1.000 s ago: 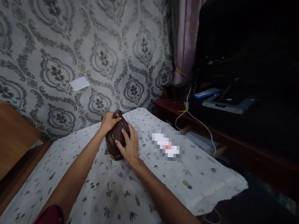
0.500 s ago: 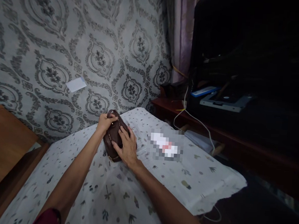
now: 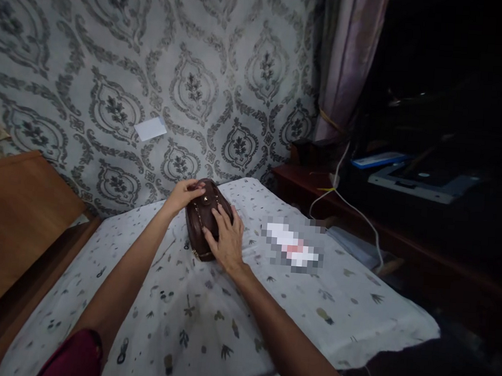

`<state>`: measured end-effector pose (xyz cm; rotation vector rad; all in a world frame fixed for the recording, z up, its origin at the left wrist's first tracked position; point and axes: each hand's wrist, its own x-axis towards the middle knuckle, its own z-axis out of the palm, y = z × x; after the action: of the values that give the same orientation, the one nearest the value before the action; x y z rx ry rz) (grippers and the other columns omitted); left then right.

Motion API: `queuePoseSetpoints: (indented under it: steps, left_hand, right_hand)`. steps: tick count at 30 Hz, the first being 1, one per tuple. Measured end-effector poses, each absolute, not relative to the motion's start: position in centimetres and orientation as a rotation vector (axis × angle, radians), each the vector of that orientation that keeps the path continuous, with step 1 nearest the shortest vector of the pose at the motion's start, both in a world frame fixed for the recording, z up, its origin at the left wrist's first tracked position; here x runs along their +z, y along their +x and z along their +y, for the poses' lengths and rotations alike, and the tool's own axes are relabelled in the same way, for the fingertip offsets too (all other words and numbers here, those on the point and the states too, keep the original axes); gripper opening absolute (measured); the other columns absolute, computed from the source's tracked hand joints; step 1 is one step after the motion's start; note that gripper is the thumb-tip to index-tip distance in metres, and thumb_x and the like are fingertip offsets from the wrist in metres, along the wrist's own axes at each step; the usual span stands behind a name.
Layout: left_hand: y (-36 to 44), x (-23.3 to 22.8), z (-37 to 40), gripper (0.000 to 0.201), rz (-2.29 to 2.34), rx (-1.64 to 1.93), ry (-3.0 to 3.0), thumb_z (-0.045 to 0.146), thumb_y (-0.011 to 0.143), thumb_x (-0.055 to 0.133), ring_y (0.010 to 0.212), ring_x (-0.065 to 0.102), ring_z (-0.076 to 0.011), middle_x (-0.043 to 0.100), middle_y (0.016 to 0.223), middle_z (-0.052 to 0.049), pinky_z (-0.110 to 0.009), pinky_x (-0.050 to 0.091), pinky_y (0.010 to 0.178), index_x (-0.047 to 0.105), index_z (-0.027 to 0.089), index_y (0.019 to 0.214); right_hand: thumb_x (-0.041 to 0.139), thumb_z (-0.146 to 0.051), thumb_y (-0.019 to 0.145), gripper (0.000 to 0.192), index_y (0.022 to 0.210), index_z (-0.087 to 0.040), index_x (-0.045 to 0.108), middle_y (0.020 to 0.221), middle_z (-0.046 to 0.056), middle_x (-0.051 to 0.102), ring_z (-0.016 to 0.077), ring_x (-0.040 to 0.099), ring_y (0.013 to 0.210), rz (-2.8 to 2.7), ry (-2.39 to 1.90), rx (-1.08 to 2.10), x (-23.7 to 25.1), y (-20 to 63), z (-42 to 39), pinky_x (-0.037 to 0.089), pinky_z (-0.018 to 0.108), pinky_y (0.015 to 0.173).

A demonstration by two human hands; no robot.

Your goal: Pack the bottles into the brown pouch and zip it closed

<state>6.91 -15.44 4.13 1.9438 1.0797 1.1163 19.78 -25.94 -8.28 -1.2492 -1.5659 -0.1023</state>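
Right hand [image 3: 228,241] spreads on one bag [image 3: 204,213]. Left hand [image 3: 184,195] curls at its top; whether pinching, I can't tell.

We see a dark brown bag [image 3: 206,216] with gold-toned fittings [image 3: 206,200]; beneath it, a white cloth [image 3: 206,336] scattered with green and grey plant prints; behind it, grey damask-patterned wallpaper [image 3: 224,77]; right of it, a mauve curtain [image 3: 349,63].

Legible inscriptions: none could be read. White rectangular card [image 3: 151,129] on grey patterned wallpaper [image 3: 193,86]: showed no readable lettering. Round gold-coloured stud [image 3: 206,199] on dark-brown leather handbag [image 3: 207,215]: was too small to read. White-and-red item [image 3: 292,245]: was obscured by pixelation.
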Motion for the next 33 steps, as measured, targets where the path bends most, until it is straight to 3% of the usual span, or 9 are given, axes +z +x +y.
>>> queuePoseSetpoints:
  steps: [4, 9, 12, 17, 21, 24, 33]
  left_hand:
    - [4.4, 3.1, -16.4, 0.035, 1.108, 1.126, 2.013, 0.044, 0.062, 0.078, 0.085, 0.061, -0.0213, 0.071, 0.084, -0.003, -0.033, 0.047, 0.081, 0.073, 0.018, 0.085]
    - [2.9, 1.1, -17.2, 0.040, 1.131, 1.132, 2.066, 0.034, 0.066, 0.078, 0.109, 0.057, -0.0262, 0.067, 0.109, -0.006, -0.032, 0.048, 0.083, 0.074, 0.021, 0.103]
    - [2.7, 0.6, -17.1, 0.041, 1.131, 1.140, 2.061, 0.030, 0.066, 0.078, 0.111, 0.057, -0.0260, 0.066, 0.111, -0.006, -0.032, 0.048, 0.085, 0.073, 0.023, 0.106]
    - [3.2, 0.9, -16.9, 0.034, 1.153, 1.205, 2.029, 0.034, 0.065, 0.078, 0.101, 0.059, -0.0233, 0.068, 0.102, -0.004, -0.032, 0.046, 0.087, 0.075, 0.021, 0.096]
    - [4.4, 1.3, -16.6, 0.024, 1.224, 1.252, 2.036, 0.041, 0.070, 0.072, 0.076, 0.058, -0.0186, 0.067, 0.076, -0.001, -0.030, 0.043, 0.073, 0.073, 0.018, 0.076]
    - [5.2, 1.6, -16.5, 0.018, 1.277, 1.281, 2.062, 0.035, 0.070, 0.067, 0.063, 0.051, -0.0153, 0.060, 0.061, 0.002, -0.028, 0.039, 0.065, 0.066, 0.018, 0.064]
    - [5.3, 2.1, -19.6, 0.015, 1.254, 1.276, 2.134, 0.031, 0.074, 0.062, 0.064, 0.050, -0.0138, 0.058, 0.063, 0.003, -0.025, 0.036, 0.062, 0.060, 0.018, 0.066]
  right_hand:
    - [0.047, -0.036, 0.099, 0.045, 0.141, -0.019, 0.051, 0.153, 0.010, 0.042, 0.0368, 0.018, 0.147, -1.570, -1.211, -0.154, -8.7, 19.7, -25.7, 0.028, 0.061, 0.115]
    - [0.042, -0.033, 0.101, 0.045, 0.143, -0.020, 0.048, 0.157, 0.011, 0.035, 0.0353, 0.014, 0.149, -1.603, -1.159, -0.160, -9.1, 19.9, -25.2, 0.029, 0.061, 0.116]
    - [0.042, -0.033, 0.101, 0.046, 0.144, -0.019, 0.047, 0.158, 0.011, 0.034, 0.0353, 0.013, 0.149, -1.615, -1.150, -0.169, -9.2, 19.9, -25.1, 0.029, 0.061, 0.116]
    - [0.043, -0.035, 0.101, 0.046, 0.144, -0.020, 0.047, 0.157, 0.011, 0.035, 0.0354, 0.015, 0.149, -1.609, -1.173, -0.181, -9.3, 19.8, -25.1, 0.030, 0.061, 0.116]
    - [0.044, -0.035, 0.100, 0.046, 0.144, -0.020, 0.047, 0.157, 0.010, 0.036, 0.0350, 0.016, 0.149, -1.612, -1.181, -0.187, -9.3, 19.9, -25.0, 0.030, 0.060, 0.116]
    - [0.044, -0.034, 0.100, 0.046, 0.144, -0.020, 0.048, 0.156, 0.010, 0.037, 0.0355, 0.016, 0.149, -1.610, -1.178, -0.194, -9.2, 19.9, -25.1, 0.030, 0.060, 0.116]
    - [0.044, -0.034, 0.100, 0.045, 0.143, -0.019, 0.049, 0.155, 0.011, 0.038, 0.0357, 0.019, 0.148, -1.602, -1.184, -0.186, -9.0, 19.9, -25.2, 0.032, 0.060, 0.115]
